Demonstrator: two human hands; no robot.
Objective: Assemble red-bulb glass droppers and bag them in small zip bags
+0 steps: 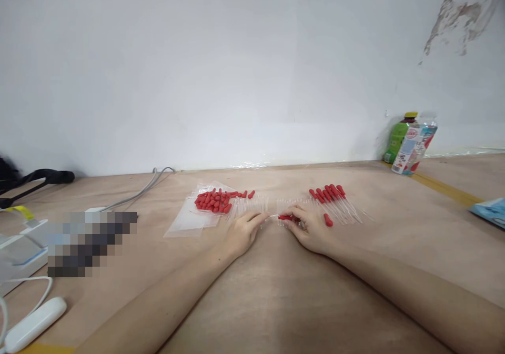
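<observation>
My left hand (243, 233) pinches a thin clear dropper tube (273, 216) that points right. Facing it, my right hand (310, 229) grips a red rubber dropper bulb (284, 218). The tube's end and the bulb are close together; I cannot tell whether they are joined. Behind my left hand lies a row of loose clear tubes (250, 204). A heap of red bulbs (213, 201) rests on a clear plastic bag (185, 220) to the left. Beyond my right hand are several droppers with red bulbs (329, 192) fitted on tubes, and a single red bulb (327, 220) lies near my wrist.
Two drink bottles (415, 146) stand by the wall at the right. A blue packet (491, 211) lies at the right edge. On the left are a power strip (23, 254), cables (145, 188), a white device (37, 322) and a black strap-like object (43, 178).
</observation>
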